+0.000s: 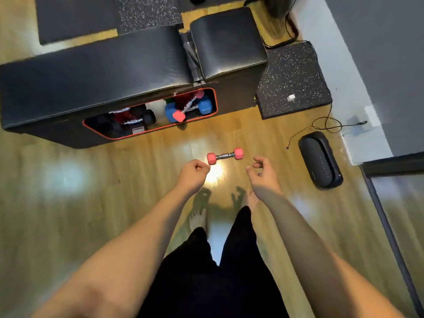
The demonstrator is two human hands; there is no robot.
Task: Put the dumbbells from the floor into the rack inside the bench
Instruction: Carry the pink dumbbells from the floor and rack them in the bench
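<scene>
Both hands hang empty over the wooden floor [68, 180], ahead of the person's bare feet. Left hand [195, 172] is curled into a loose fist with nothing in it, its knuckles just beside the near end of a pink dumbbell [225, 156] in this view, though it likely hangs above that end and not against it. Right hand [261, 168] is half open, fingers bent and thumb apart, also holding nothing, at about 4 o'clock from the dumbbell. Placed on either side like this, they look ready for either one to reach down and take the chrome handle.

That dumbbell lies flat on the floor at 12 o'clock from the feet, its handle running crosswise and lifted clear of the boards by the hex heads, so fingers can slip under it. It appears to be the only one left on the floor in view.

Farther out, at 11 o'clock, stands the black padded bench [91, 72], with the red-edged rack opening [150, 114] cut in its near side. Inside sit blue dumbbells [204, 106] and another pink one [179, 115] on the right, and dark ones [146, 115] on the left; motion blur makes their exact seating hard to read. A black speaker [320, 159] rests at 2 o'clock, well apart.
</scene>
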